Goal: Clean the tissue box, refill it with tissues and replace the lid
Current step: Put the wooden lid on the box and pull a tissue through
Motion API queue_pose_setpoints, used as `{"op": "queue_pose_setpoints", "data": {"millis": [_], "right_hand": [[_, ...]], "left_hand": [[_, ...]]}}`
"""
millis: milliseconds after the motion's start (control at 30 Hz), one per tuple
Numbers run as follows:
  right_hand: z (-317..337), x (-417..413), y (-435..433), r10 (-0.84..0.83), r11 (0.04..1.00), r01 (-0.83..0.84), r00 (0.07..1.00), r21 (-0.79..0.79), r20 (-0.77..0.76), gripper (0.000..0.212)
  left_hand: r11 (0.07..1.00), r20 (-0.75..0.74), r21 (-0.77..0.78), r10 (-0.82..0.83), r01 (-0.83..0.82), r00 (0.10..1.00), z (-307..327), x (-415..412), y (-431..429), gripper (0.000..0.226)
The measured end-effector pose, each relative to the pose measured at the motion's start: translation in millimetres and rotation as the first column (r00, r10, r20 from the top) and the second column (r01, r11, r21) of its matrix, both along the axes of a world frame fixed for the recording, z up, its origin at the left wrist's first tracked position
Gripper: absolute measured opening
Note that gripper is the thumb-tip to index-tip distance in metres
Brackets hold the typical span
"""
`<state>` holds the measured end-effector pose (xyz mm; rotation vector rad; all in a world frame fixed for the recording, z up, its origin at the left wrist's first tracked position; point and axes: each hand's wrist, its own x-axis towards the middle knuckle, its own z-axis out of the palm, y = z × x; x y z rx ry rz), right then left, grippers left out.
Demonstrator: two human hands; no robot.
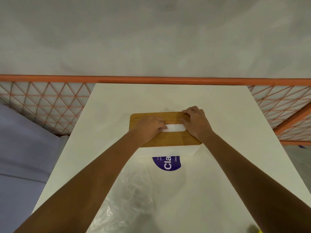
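Straight ahead, a white table (pixel 218 115) runs out to an orange mesh fence (pixel 50 105) with a pale grey wall (pixel 151 39) behind it. A blue-grey cloth (pixel 21 148) lies off the table's left side.

Both hands meet on the tissue box (pixel 185 150), which stands in the middle of the table with its wooden lid (pixel 168 138) on top. The left hand (pixel 148 126) lies over the lid's left half, its fingers (pixel 161 127) curled down at the left end of the slot. Their tips touch the white tissue (pixel 175 127) showing there, but whether they pinch it cannot be told. The right hand (pixel 196 122) grips the lid's right end, fingers hooked over the far edge and the thumb (pixel 184 121) pressed at the slot's right end.

Just behind the wrists, between the forearms, a clear plastic wrapper (pixel 134 190) with a purple label (pixel 166 163) lies crumpled against the near side of the box.
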<state>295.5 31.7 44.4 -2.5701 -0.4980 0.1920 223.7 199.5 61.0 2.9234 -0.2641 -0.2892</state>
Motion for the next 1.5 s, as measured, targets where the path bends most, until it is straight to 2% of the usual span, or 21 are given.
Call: {"op": "queue_pose_setpoints", "data": {"millis": [100, 200, 300, 533, 700, 933, 1033, 1133, 1167, 1233, 1300, 1333, 1500], "right_hand": [[-4.2, 0.2, -0.8, 0.010, 0.999, -0.010, 1.000, 0.031, 0.014, 0.039], [-7.4, -0.6, -1.9, 0.014, 0.998, -0.014, 1.000, 0.059, 0.003, 0.040], [-9.3, -1.3, -2.6, 0.016, 0.996, -0.016, 1.000, 0.086, 0.000, 0.041], [-20.4, -6.0, -6.1, -0.031, 0.964, 0.041, 0.999, 0.263, -0.044, 0.041], [-23.4, -5.7, -6.9, -0.044, 0.959, 0.052, 0.998, 0.277, -0.032, 0.042], [-26.3, -5.9, -7.9, -0.047, 0.951, 0.051, 0.999, 0.306, -0.021, 0.041], [-27.0, -6.0, -8.4, -0.043, 0.952, 0.045, 0.999, 0.303, -0.014, 0.041], [-27.6, -6.0, -9.0, -0.041, 0.950, 0.045, 0.999, 0.308, -0.017, 0.041], [-27.6, -5.8, -9.0, -0.042, 0.949, 0.046, 0.999, 0.312, -0.020, 0.041], [-28.0, -5.4, -9.0, -0.045, 0.948, 0.048, 0.999, 0.316, -0.019, 0.040], [-28.2, -5.2, -8.7, -0.047, 0.947, 0.051, 0.999, 0.318, -0.022, 0.041], [-28.2, -5.1, -9.2, -0.048, 0.946, 0.054, 0.998, 0.320, -0.027, 0.041], [-28.5, -5.3, -9.0, -0.048, 0.947, 0.053, 0.999, 0.318, -0.022, 0.040]], "left_hand": [[0.983, -0.038, 0.144, -0.108, 0.113, 0.993, 2.0, 12.0, -0.1, 0.036], [0.926, -0.073, 0.302, -0.216, 0.228, 0.974, 4.2, 21.0, -1.6, 0.039], [0.881, -0.069, 0.378, -0.280, 0.285, 0.957, 3.6, 25.3, -4.6, 0.036], [0.880, -0.025, 0.372, -0.309, 0.295, 0.951, -1.7, 30.5, -7.5, 0.029], [0.837, -0.002, 0.423, -0.382, 0.347, 0.924, -3.7, 33.9, -8.8, 0.030], [0.804, -0.007, 0.415, -0.466, 0.427, 0.885, -3.7, 37.4, -6.5, 0.028], [0.819, 0.012, 0.378, -0.470, 0.432, 0.882, -2.5, 36.6, -2.9, 0.021], [0.827, 0.157, 0.264, -0.545, 0.497, 0.823, 0.9, 34.0, 5.5, 0.003], [0.841, 0.196, 0.217, -0.536, 0.497, 0.821, 3.4, 32.8, 7.8, 0.006], [0.908, 0.177, 0.098, -0.419, 0.407, 0.891, 7.6, 30.6, 8.3, 0.004], [0.970, 0.078, 0.036, -0.241, 0.239, 0.967, 9.9, 26.1, 7.3, 0.008], [0.985, 0.040, -0.001, -0.173, 0.173, 0.984, 8.9, 24.0, 5.8, 0.011], [0.990, -0.003, -0.124, -0.063, 0.062, 0.998, 7.0, 18.3, 0.6, 0.012]]}}
